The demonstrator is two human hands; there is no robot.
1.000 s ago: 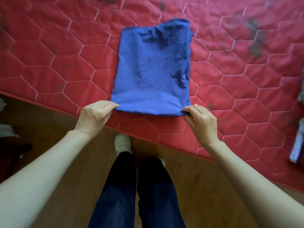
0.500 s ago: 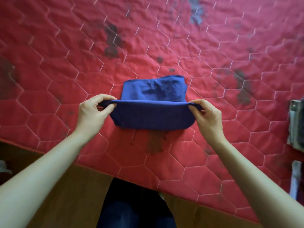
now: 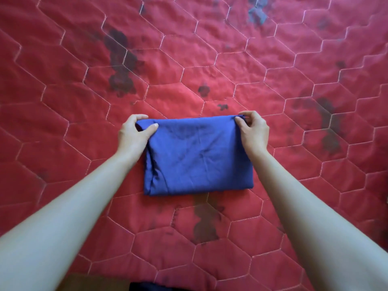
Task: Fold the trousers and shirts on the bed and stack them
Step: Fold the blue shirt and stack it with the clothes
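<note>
A blue garment lies folded in half into a compact rectangle on the red quilted bed. My left hand pinches its far left corner between thumb and fingers. At the far right corner my right hand pinches the cloth the same way. Both far corners sit down on the layer beneath, and the fold runs along the near edge. No other clothes show in the head view.
The red cover has hexagon stitching and several dark stains. A strip of wooden floor and my dark trouser leg show at the bottom edge below the bed's near side.
Both hands have carried the garment's near edge up and away over itself, halving its length. The view has shifted forward over the bed.
</note>
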